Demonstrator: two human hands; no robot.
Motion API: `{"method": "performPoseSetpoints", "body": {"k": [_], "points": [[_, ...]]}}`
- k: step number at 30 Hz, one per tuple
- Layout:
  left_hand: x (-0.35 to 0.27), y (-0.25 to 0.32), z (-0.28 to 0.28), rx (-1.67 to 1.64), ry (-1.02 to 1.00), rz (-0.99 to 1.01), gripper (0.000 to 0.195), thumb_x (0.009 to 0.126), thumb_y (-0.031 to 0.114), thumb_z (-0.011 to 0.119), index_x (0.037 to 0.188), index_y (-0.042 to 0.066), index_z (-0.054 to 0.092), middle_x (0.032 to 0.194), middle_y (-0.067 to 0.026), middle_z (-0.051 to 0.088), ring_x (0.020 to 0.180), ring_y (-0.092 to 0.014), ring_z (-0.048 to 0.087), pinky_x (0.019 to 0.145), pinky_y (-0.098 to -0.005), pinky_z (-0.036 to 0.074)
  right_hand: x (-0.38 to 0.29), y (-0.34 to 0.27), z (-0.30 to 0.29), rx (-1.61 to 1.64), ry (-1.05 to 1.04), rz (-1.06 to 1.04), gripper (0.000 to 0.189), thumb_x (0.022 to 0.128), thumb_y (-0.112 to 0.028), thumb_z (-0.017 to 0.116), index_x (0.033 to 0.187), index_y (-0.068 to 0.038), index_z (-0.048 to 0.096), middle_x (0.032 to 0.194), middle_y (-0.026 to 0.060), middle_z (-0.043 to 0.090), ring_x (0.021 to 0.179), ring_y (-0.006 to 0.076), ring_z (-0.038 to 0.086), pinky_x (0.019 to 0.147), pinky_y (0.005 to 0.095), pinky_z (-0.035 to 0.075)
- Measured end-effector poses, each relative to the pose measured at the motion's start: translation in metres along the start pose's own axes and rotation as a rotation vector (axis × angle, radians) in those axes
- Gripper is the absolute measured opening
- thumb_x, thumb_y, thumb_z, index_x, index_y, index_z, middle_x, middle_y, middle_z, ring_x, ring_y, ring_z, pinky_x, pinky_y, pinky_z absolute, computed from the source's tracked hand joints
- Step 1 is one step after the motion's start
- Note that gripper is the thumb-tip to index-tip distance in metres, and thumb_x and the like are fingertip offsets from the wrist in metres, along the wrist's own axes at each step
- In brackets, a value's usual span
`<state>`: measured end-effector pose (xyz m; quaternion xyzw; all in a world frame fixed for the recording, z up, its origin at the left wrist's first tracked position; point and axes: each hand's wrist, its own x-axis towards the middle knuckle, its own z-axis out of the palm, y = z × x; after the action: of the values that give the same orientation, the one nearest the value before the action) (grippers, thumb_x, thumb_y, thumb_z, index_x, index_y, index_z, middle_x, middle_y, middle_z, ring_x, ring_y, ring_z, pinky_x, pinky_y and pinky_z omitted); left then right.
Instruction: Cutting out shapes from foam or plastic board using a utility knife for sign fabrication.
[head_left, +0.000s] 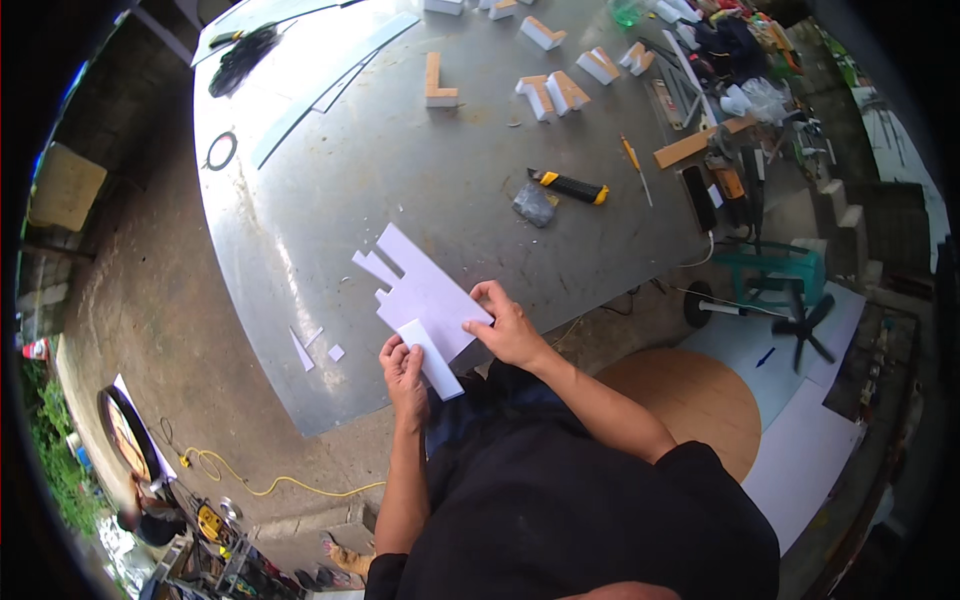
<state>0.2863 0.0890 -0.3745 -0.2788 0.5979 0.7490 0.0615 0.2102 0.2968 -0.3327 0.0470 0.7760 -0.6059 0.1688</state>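
My left hand (405, 371) grips a narrow white rectangular strip (431, 358) near my body. My right hand (504, 324) holds the near right corner of a larger white sheet (431, 300) with notches cut along its far left side. The strip overlaps the sheet's lower left edge. Small white offcuts (336, 352) lie on the metal table to the left. Beyond my hands, a black-and-yellow utility knife (571, 186) rests beside a grey block (535, 205). Farther back stand thick letters with white sides and tan faces, among them an L (441, 81).
The metal table (360, 180) bears a roll of tape (222, 151), a long flat strip (337, 86) and a thin yellow-handled tool (632, 156). At its right lie a phone (698, 198) with a cable and an angle grinder (726, 176). Another person (154, 521) is at lower left.
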Motion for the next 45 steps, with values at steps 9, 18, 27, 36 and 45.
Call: {"method": "performPoseSetpoints", "body": {"k": [9, 18, 27, 36, 45], "points": [[-0.02, 0.049, -0.011, -0.032, 0.017, 0.176, 0.012, 0.108, 0.012, 0.063, 0.107, 0.001, 0.066, 0.1, -0.0016, 0.066, 0.09, -0.009, 0.06, 0.085, -0.0258, 0.049, -0.022, -0.033, -0.04, -0.324, -0.034, -0.224, 0.045, 0.091, -0.026, 0.081, 0.124, -0.004, 0.061, 0.115, 0.0133, 0.07, 0.109, 0.0258, 0.065, 0.098, 0.0403, 0.051], [-0.028, 0.099, -0.056, 0.33, 0.416, 0.385, 0.019, 0.11, 0.017, 0.062, 0.103, -0.001, 0.065, 0.093, 0.0006, 0.061, 0.082, -0.008, 0.052, 0.076, -0.0243, 0.045, 0.023, 0.035, -0.14, -0.612, 0.454, -0.296, 0.063, 0.099, -0.041, 0.071, 0.146, -0.003, 0.054, 0.154, 0.022, 0.05, 0.144, 0.0426, 0.045, 0.119, 0.0531, 0.037], [-0.129, 0.036, -0.141, 0.18, 0.912, 0.213, 0.02, 0.109, 0.019, 0.065, 0.099, 0.002, 0.065, 0.092, 0.0007, 0.065, 0.082, -0.008, 0.055, 0.073, -0.026, 0.047, 0.029, 0.101, -0.087, -0.997, 0.261, -0.16, 0.096, 0.108, -0.06, 0.042, 0.166, 0.009, 0.011, 0.174, 0.0305, 0.009, 0.163, 0.0452, 0.006, 0.131, 0.0558, 0.005], [-0.226, -0.02, -0.181, 0.213, 1.147, 0.084, 0.021, 0.108, 0.019, 0.065, 0.097, 0.001, 0.066, 0.091, -0.0017, 0.065, 0.081, -0.011, 0.055, 0.074, -0.0273, 0.047, 0.042, 0.081, 0.011, -0.914, 0.197, -0.227, 0.097, 0.108, -0.064, 0.034, 0.165, 0.012, 0.01, 0.174, 0.0321, 0.005, 0.163, 0.046, 0.003, 0.131, 0.0554, 0.003], [-0.262, -0.053, -0.205, 0.186, 1.167, 0.042, 0.025, 0.107, 0.023, 0.067, 0.096, 0.0, 0.065, 0.089, -0.0004, 0.062, 0.082, -0.011, 0.052, 0.075, -0.028, 0.045, 0.05, 0.056, 0.101, -0.824, 0.13, -0.329, 0.094, 0.11, -0.062, 0.033, 0.165, 0.011, 0.013, 0.174, 0.0317, 0.008, 0.163, 0.0457, 0.006, 0.131, 0.0546, 0.003]]}}
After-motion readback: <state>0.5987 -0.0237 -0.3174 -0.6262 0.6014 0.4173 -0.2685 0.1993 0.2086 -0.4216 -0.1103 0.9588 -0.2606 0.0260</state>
